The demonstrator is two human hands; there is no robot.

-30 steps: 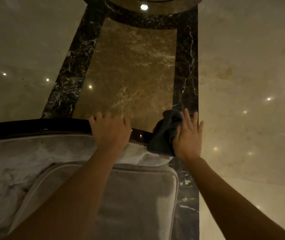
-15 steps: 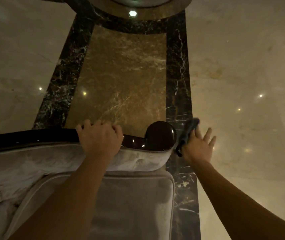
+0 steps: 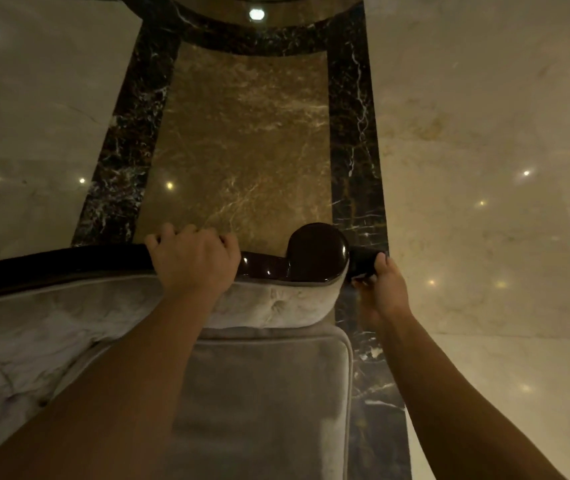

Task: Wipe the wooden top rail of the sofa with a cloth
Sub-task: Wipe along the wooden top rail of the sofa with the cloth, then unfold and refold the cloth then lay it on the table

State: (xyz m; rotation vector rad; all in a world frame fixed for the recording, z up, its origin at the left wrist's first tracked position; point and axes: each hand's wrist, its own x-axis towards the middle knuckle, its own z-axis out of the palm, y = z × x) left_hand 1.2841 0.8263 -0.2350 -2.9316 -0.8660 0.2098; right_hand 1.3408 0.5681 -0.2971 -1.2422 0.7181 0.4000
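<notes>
The sofa's dark glossy wooden top rail (image 3: 51, 265) runs from the left edge to a rounded scroll end (image 3: 318, 252) at the right. My left hand (image 3: 193, 261) rests on the rail, fingers curled over its far edge. My right hand (image 3: 382, 289) is just past the scroll end, gripping the dark cloth (image 3: 363, 259), which is pressed against the scroll's outer right side. Most of the cloth is hidden by the hand and blends with the dark floor strip.
Pale velvet sofa back padding (image 3: 69, 317) lies under the rail, with a grey seat cushion (image 3: 259, 403) below it. Beyond the sofa is polished marble floor (image 3: 242, 143) with dark veined border strips (image 3: 352, 133) and reflected ceiling lights.
My right hand took the cloth off the top of the scroll end and moved it right and down to the scroll's outer side. The left hand stayed on the rail.
</notes>
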